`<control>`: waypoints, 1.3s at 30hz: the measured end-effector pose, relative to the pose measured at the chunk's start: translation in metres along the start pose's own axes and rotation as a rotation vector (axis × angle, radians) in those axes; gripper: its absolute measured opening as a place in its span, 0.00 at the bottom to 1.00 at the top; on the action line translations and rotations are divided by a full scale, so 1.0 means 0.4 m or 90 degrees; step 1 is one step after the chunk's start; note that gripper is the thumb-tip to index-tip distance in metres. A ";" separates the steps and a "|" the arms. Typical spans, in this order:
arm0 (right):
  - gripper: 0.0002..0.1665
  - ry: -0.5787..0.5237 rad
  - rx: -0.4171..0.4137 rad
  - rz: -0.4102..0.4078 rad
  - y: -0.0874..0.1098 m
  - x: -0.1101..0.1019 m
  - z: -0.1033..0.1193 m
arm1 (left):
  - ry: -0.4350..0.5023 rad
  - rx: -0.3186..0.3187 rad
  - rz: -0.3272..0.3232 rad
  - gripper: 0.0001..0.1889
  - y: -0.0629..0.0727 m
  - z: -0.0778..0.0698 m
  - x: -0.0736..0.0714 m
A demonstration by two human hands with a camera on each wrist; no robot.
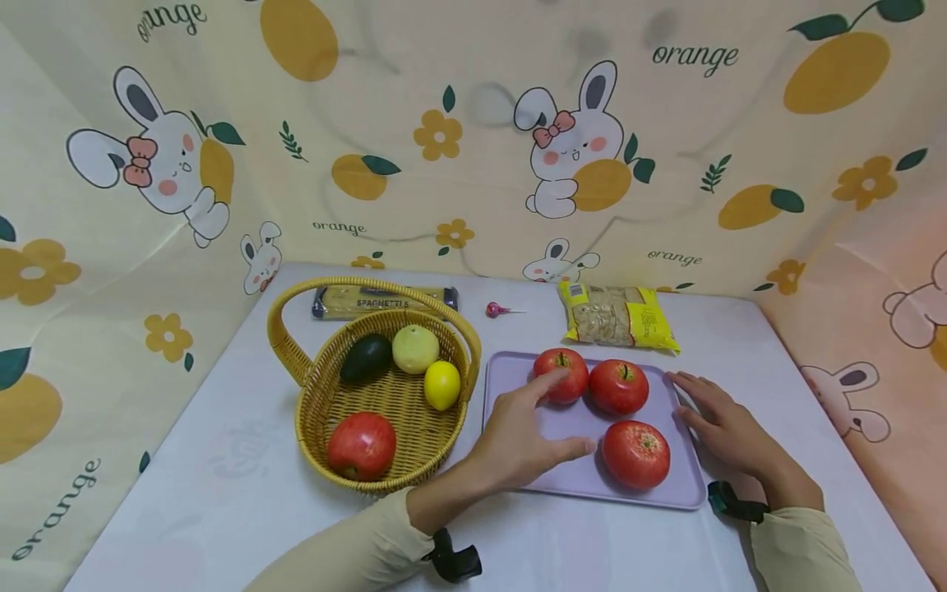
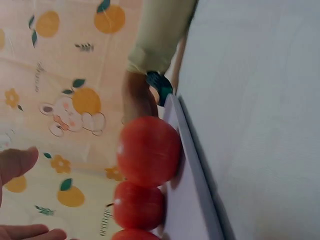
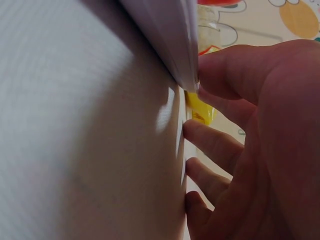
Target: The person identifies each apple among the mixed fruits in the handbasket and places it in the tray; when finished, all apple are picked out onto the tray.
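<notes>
Over the tray [image 1: 565, 429], the left hand [image 1: 518, 436] spreads wide, empty, seemingly shaped for the three apples [image 1: 635, 455] on the tray, while the right hand [image 1: 728, 432], fingers extended, gripping nothing, touches the tray's right edge, probably steadying it.

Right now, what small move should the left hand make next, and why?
Probably lower the left hand and curl it around the back-left apple on the tray. It holds nothing, its fingers and thumb are spread above the apples, and in the head view a fingertip overlaps that one. The right hand at the tray's right edge could steady it.
</notes>
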State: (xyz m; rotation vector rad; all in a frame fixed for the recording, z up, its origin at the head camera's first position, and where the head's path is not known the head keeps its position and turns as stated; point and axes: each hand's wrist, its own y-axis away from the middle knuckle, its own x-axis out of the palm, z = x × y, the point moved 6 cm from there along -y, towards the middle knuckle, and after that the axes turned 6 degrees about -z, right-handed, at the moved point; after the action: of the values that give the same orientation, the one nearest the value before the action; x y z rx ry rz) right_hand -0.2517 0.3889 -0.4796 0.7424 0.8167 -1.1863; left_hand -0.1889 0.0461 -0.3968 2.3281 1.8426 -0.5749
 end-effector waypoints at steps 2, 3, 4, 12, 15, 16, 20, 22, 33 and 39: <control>0.45 0.000 0.001 0.001 0.000 0.000 -0.001 | 0.023 -0.006 0.030 0.44 0.028 -0.004 -0.023; 0.45 0.001 0.002 0.002 0.000 0.001 -0.001 | 0.034 -0.009 0.043 0.44 0.041 -0.004 -0.036; 0.46 0.000 0.003 0.003 0.000 0.001 -0.001 | 0.050 -0.015 0.056 0.43 0.055 -0.005 -0.051; 0.46 0.003 0.003 0.003 0.001 0.000 -0.003 | 0.056 -0.048 0.107 0.39 0.144 0.017 -0.211; 0.46 0.001 0.003 0.003 0.001 -0.001 -0.003 | 0.019 -0.042 0.101 0.39 0.168 0.029 -0.276; 0.46 0.000 0.004 0.004 0.001 -0.001 -0.003 | -0.003 -0.039 0.098 0.39 0.176 0.032 -0.298; 0.46 -0.003 0.004 0.005 0.001 0.000 -0.003 | -0.086 -0.042 0.077 0.40 0.198 0.042 -0.389; 0.46 -0.003 0.004 0.005 0.002 0.001 -0.002 | -0.131 -0.060 0.063 0.40 0.205 0.049 -0.434; 0.47 -0.002 0.008 0.005 0.001 0.003 -0.006 | -0.275 -0.155 0.084 0.41 0.204 0.116 -0.546; 0.47 -0.003 0.014 0.006 0.002 0.003 -0.008 | -0.339 -0.158 0.093 0.34 0.182 0.150 -0.543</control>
State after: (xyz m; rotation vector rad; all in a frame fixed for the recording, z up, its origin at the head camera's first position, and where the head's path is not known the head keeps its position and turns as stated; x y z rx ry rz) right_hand -0.2511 0.3912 -0.4823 0.7596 0.7966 -1.1904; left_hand -0.1733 -0.1897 -0.3836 1.8899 1.3994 -0.7989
